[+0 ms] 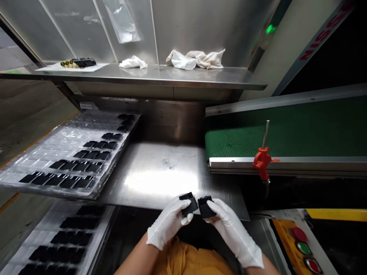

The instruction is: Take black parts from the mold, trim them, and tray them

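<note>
A stainless steel table (160, 172) fills the middle, with a green conveyor belt (243, 141) past its right edge and a clear plastic tray (43, 156) of black parts (69, 182) past its left edge. Above the table's near edge, the white-gloved left hand (169, 223) has its fingers closed around a small black block (189, 204). The white-gloved right hand (232, 229) grips a second black block (206, 207), just beside the first.

Matt black plastic blocks (189, 205) against the white cloth of the left glove (168, 223) and right glove (233, 233)

The steel table (160, 179) is smooth and glossy, the clear plastic tray (57, 160) shiny, the green conveyor belt (243, 141) finely ribbed and rough, its metal rail (286, 164) smooth.
</note>
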A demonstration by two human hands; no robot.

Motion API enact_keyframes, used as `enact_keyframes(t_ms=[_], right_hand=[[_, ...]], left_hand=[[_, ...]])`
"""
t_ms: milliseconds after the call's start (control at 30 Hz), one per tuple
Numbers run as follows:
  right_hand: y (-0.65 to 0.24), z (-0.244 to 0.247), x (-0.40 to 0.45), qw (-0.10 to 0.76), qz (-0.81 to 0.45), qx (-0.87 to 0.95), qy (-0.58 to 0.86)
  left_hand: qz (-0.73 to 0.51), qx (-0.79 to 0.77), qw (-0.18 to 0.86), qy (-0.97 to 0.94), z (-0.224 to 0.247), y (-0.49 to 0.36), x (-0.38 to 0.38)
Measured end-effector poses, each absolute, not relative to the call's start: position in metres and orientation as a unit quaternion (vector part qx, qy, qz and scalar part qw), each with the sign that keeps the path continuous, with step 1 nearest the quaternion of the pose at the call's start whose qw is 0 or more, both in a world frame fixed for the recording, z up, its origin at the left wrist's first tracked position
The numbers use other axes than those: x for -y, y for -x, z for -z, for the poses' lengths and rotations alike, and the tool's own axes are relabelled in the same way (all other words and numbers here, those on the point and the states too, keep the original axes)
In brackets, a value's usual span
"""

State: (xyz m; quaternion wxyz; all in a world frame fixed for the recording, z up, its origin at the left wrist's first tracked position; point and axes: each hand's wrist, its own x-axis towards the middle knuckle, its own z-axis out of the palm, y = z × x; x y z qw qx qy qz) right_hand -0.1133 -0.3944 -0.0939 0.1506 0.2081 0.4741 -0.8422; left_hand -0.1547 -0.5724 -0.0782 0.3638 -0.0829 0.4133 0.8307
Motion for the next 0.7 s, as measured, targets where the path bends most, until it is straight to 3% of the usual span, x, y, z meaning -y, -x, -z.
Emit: enact_keyframes(t_ms=[567,700], right_hand=[[0.101,0.074,0.411,0.059,0.821,-0.520,-0.231],[0.096,0.072,0.405,0.041,0.768,-0.608,-0.194]], left_hand=[[-0.815,-0.416,0.389,0.111,0.069,0.146,0.578],[-0.819,-0.377,0.415,0.120,0.067,0.151,0.582]])
